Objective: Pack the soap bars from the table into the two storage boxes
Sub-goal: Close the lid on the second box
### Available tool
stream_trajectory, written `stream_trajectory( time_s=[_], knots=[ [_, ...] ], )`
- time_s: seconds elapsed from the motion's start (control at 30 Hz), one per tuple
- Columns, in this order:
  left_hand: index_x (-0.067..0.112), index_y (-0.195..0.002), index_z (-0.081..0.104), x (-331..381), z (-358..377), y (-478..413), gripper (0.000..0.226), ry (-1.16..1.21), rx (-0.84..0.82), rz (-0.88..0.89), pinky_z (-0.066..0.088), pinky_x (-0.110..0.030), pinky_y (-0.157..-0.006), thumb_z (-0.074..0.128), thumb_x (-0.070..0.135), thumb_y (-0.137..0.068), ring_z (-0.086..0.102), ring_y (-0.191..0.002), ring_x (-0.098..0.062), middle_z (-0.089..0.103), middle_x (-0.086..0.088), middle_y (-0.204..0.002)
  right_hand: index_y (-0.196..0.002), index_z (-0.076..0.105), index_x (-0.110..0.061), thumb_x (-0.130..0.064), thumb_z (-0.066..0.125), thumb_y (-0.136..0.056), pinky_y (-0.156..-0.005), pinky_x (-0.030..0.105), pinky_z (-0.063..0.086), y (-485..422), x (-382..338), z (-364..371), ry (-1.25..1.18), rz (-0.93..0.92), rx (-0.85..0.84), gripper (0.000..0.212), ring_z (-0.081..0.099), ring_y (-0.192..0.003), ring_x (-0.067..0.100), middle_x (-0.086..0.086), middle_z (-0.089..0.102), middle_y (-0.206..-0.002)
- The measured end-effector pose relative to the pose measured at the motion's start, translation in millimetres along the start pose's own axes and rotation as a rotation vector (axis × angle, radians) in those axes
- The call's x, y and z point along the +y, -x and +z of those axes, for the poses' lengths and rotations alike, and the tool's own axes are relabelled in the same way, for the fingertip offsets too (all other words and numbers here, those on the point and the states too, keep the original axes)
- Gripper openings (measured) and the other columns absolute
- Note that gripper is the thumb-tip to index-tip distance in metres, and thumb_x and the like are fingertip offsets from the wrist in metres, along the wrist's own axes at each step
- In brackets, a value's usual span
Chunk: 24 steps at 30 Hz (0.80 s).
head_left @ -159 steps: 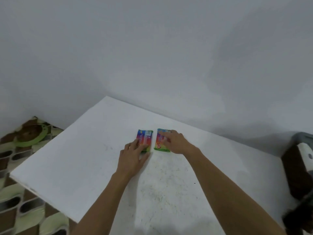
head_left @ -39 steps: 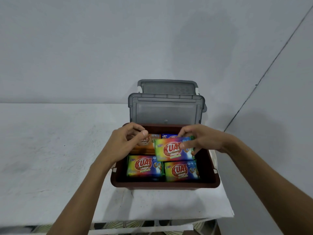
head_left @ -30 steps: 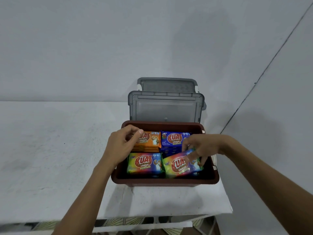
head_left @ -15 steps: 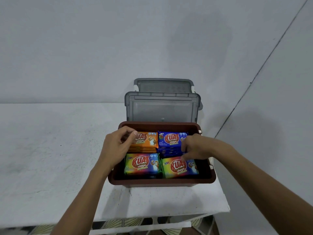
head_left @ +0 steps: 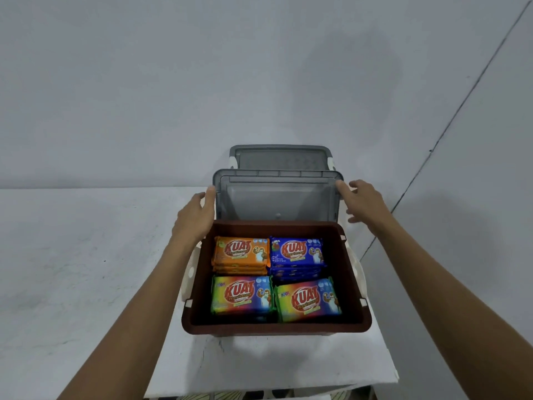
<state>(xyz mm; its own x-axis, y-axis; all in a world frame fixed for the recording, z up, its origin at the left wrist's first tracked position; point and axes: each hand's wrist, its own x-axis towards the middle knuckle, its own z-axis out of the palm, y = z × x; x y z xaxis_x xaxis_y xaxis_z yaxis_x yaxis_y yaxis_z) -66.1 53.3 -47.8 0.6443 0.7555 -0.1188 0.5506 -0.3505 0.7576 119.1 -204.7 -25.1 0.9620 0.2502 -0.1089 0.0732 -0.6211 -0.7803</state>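
Note:
A brown storage box (head_left: 277, 327) stands open near the table's right end. Inside are four stacks of soap bars: orange (head_left: 242, 251) back left, blue (head_left: 297, 251) back right, and two rainbow ones (head_left: 240, 294) (head_left: 307, 298) in front. Its grey lid (head_left: 277, 197) stands upright behind it. My left hand (head_left: 194, 217) is at the lid's left edge with the thumb against the corner; its fingers are hidden. My right hand (head_left: 364, 203) has spread fingers, the fingertips touching the lid's upper right corner. Both hands hold no soap.
A second grey lid (head_left: 281, 157) rises behind the first, against the wall. The white table (head_left: 72, 269) stretches left with no soap bars in view. Its right edge and front edge lie close to the box. White latches (head_left: 357, 267) hang on the box's sides.
Both hands placed rainbow soap bars in the box, then left it and rose to the two sides of the upright grey lid.

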Motion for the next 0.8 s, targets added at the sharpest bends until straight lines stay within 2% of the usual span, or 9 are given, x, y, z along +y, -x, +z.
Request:
stream_trajectory(
  time_s=[0.03, 0.13, 0.17, 0.27, 0.37, 0.53, 0.67, 0.73, 0.8],
  knots=[
    [0.022, -0.149, 0.034, 5.7, -0.7, -1.8, 0.075, 0.037, -0.088, -0.035, 0.032, -0.051, -0.111, 0.015, 0.069, -0.094, 0.038, -0.139, -0.033, 0.037, -0.011, -0.154, -0.137, 0.048, -0.003, -0.05, 0.047, -0.098, -0.07, 0.04, 0.059, 0.4, 0.2, 4.2, -0.003, -0.004, -0.008, 0.06, 0.062, -0.104, 0.036, 0.017, 0.058, -0.123],
    [0.022, -0.152, 0.03, 19.4, -0.8, -3.6, 0.085, 0.171, -0.298, -0.094, 0.026, -0.048, -0.114, 0.008, 0.075, -0.089, 0.034, -0.142, -0.032, 0.035, -0.013, -0.155, -0.095, 0.061, 0.003, -0.05, 0.038, -0.101, -0.074, 0.043, 0.052, 5.6, -1.0, 12.1, 0.088, -0.143, 0.072, 0.058, 0.063, -0.089, 0.038, 0.021, 0.064, -0.093],
    [0.021, -0.152, 0.032, 21.3, -0.9, -2.7, 0.089, 0.184, -0.311, -0.098, 0.025, -0.047, -0.115, 0.009, 0.078, -0.087, 0.034, -0.142, -0.031, 0.035, -0.012, -0.155, -0.09, 0.061, 0.006, -0.05, 0.036, -0.102, -0.074, 0.041, 0.047, 7.2, -0.4, 13.3, 0.102, -0.162, 0.1, 0.063, 0.062, -0.087, 0.037, 0.022, 0.065, -0.09],
    [0.023, -0.149, 0.037, 24.6, -5.5, 1.6, 0.096, 0.217, -0.254, -0.104, 0.029, -0.046, -0.113, 0.01, 0.085, -0.08, 0.038, -0.139, -0.031, 0.04, -0.01, -0.153, -0.112, 0.062, -0.004, -0.06, 0.034, -0.099, -0.081, 0.042, 0.054, 9.0, 2.6, 10.4, -0.062, -0.099, 0.047, 0.064, 0.062, -0.093, 0.03, 0.015, 0.065, -0.11],
    [0.026, -0.149, 0.036, 34.3, -16.7, 13.9, 0.076, 0.297, -0.226, -0.046, 0.032, -0.044, -0.111, 0.009, 0.07, -0.093, 0.041, -0.137, -0.032, 0.042, -0.01, -0.151, -0.132, 0.048, -0.02, -0.063, 0.032, -0.097, -0.076, 0.036, 0.057, 18.0, -6.2, -1.5, -0.31, -0.032, -0.047, 0.058, 0.065, -0.098, 0.024, 0.009, 0.061, -0.122],
    [0.037, -0.149, 0.03, 32.8, -53.6, 33.1, 0.075, 0.422, -0.227, -0.014, 0.026, -0.05, -0.115, 0.01, 0.075, -0.088, 0.041, -0.137, -0.033, 0.037, -0.009, -0.154, -0.122, 0.058, -0.024, -0.065, 0.031, -0.096, -0.093, 0.043, 0.055, 39.4, -22.6, -28.0, -0.581, -0.038, -0.103, 0.055, 0.068, -0.101, 0.029, 0.017, 0.067, -0.112],
    [0.028, -0.141, 0.046, 11.6, -74.6, 40.4, 0.083, 0.661, -0.204, -0.015, 0.039, -0.046, -0.109, 0.015, 0.081, -0.085, 0.064, -0.113, -0.025, 0.06, -0.013, -0.131, -0.109, 0.062, -0.012, -0.066, 0.035, -0.095, -0.086, 0.04, 0.057, 60.8, -21.7, -47.1, -0.691, -0.017, -0.116, 0.061, 0.071, -0.093, 0.03, 0.017, 0.069, -0.102],
    [0.02, -0.126, 0.055, 4.0, -76.5, 47.7, 0.081, 0.722, -0.173, -0.054, 0.048, -0.041, -0.098, 0.017, 0.079, -0.087, 0.072, -0.098, -0.025, 0.068, -0.013, -0.113, -0.102, 0.063, -0.007, -0.063, 0.038, -0.096, -0.081, 0.039, 0.056, 65.0, -15.5, -51.6, -0.633, 0.0, -0.128, 0.062, 0.069, -0.085, 0.03, 0.017, 0.068, -0.094],
    [0.013, -0.119, 0.062, -2.2, -72.1, 54.7, 0.083, 0.673, -0.16, -0.101, 0.053, -0.038, -0.085, 0.019, 0.077, -0.088, 0.072, -0.094, -0.027, 0.07, -0.014, -0.107, -0.098, 0.067, -0.003, -0.061, 0.042, -0.096, -0.072, 0.037, 0.053, 66.5, -6.6, -50.4, -0.52, 0.04, -0.145, 0.063, 0.065, -0.073, 0.027, 0.015, 0.066, -0.084]
  ],
)
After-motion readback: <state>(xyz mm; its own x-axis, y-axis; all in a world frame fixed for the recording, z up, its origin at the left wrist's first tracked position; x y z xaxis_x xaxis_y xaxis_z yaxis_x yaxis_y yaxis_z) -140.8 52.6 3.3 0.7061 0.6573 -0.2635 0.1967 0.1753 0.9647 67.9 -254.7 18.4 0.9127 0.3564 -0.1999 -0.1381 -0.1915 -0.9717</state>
